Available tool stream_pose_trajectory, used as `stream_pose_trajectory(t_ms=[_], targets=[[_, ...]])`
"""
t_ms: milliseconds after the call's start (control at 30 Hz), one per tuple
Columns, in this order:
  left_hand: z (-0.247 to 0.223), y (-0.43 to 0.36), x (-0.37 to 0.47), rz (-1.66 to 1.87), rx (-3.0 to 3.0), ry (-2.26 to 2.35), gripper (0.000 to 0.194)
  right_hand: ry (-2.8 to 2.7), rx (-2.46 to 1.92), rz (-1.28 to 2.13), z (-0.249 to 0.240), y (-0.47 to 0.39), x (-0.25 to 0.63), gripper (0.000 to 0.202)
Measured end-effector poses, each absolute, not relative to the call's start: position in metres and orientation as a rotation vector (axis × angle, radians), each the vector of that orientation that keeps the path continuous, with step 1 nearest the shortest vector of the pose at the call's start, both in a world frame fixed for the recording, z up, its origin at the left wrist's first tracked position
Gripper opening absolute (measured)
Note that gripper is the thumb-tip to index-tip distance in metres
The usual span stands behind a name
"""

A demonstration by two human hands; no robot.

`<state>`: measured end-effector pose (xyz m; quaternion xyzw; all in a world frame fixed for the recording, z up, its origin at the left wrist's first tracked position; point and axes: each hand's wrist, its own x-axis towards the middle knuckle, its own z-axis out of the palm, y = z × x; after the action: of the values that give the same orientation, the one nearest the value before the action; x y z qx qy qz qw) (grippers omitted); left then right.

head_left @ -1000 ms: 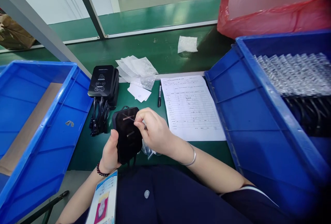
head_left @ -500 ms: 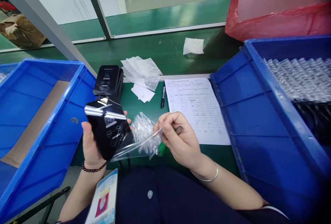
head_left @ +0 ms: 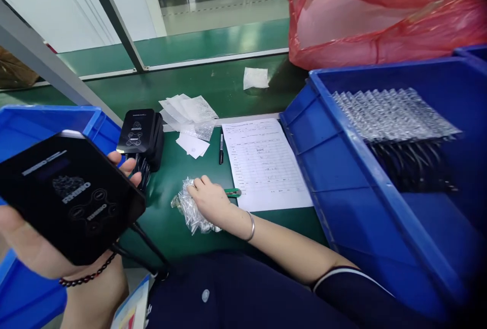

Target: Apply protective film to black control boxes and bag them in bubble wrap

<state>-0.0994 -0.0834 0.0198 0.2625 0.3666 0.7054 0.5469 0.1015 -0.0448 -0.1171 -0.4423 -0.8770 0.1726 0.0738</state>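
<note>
My left hand [head_left: 34, 248] is wrapped round the back of a black control box [head_left: 81, 192], raised close at the left. Its glossy face bears white print and button outlines; black cables [head_left: 142, 243] hang from its lower edge. My right hand [head_left: 213, 201] is closed low over a heap of crumpled clear plastic film [head_left: 188, 207], fingertips touching it. From under that hand a green utility knife [head_left: 233, 192] sticks out to the right, its other end hidden in the palm. Behind my left fingers stand similar black boxes [head_left: 137, 129] with bundled cables.
A printed form [head_left: 266, 167] and a black marker [head_left: 221, 149] lie mid-table, near white sheets [head_left: 190, 111]. The blue bin [head_left: 327, 167] at right holds bubble-wrapped, cabled items. Another blue bin [head_left: 91, 116] stands left. A red plastic bag [head_left: 342, 30] sits behind.
The film strip stretched between box and right hand is off the box. My left hand brought the box up and left; my right hand moved down onto the film heap. The view shifted right.
</note>
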Motion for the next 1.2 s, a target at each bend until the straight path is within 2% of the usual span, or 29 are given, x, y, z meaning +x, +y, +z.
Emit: stream_pose_trajectory(t_ms=[100, 167, 233, 300, 333, 367, 400, 433, 500, 600, 767, 967, 1067, 1100, 1200], targets=[[0.021, -0.070, -0.065, 1.710, 0.813, 0.895, 0.073, -2.447, -1.151, 0.657, -0.106, -0.043, 0.113, 0.014], [0.018, -0.058, -0.045, 1.648, 0.851, 0.840, 0.070, -2.088, -0.922, 1.099, -0.092, -0.044, 0.122, 0.027], [0.009, -0.038, -0.028, 1.566, 0.883, 0.760, 0.071, -1.677, -0.598, 1.690, -0.080, -0.045, 0.128, 0.044], [-0.004, -0.007, -0.015, 1.456, 0.969, 0.751, 0.081, -1.285, -0.356, 2.108, -0.071, -0.044, 0.134, 0.047], [-0.012, 0.013, -0.010, 1.385, 1.061, 0.801, 0.088, -1.127, -0.317, 2.188, -0.068, -0.041, 0.138, 0.044], [-0.021, 0.035, -0.007, 1.327, 1.218, 0.925, 0.091, -1.004, -0.332, 2.183, -0.064, -0.038, 0.143, 0.040], [-0.030, 0.057, -0.005, 1.248, 1.435, 1.156, 0.086, -0.914, -0.375, 2.118, -0.061, -0.034, 0.149, 0.036], [-0.039, 0.079, -0.004, 1.066, 1.690, 1.427, 0.075, -0.861, -0.427, 2.023, -0.058, -0.029, 0.157, 0.034], [-0.056, 0.115, -0.002, 0.939, 1.798, 1.582, 0.047, -0.845, -0.523, 1.825, -0.054, -0.020, 0.174, 0.032], [-0.076, 0.144, 0.000, 0.846, 1.867, 1.714, 0.033, -0.881, -0.654, 1.619, -0.053, -0.013, 0.195, 0.032], [-0.088, 0.145, 0.002, 0.939, 1.908, 1.797, 0.028, -0.917, -0.762, 1.482, -0.064, -0.011, 0.209, 0.037], [-0.071, 0.081, 0.006, 1.518, 1.884, 1.624, 0.018, -0.981, -1.006, 1.052, -0.067, 0.014, 0.191, 0.047], [-0.065, 0.032, 0.012, 1.710, 1.853, 1.451, 0.011, -1.072, -0.987, 0.876, -0.055, 0.024, 0.176, 0.041], [-0.063, 0.018, 0.013, 1.756, 1.821, 1.371, 0.013, -1.097, -0.979, 0.836, -0.051, 0.025, 0.172, 0.038], [-0.051, -0.008, 0.010, 1.782, 1.364, 0.964, 0.042, -1.162, -0.945, 0.827, -0.042, 0.022, 0.165, 0.033]])
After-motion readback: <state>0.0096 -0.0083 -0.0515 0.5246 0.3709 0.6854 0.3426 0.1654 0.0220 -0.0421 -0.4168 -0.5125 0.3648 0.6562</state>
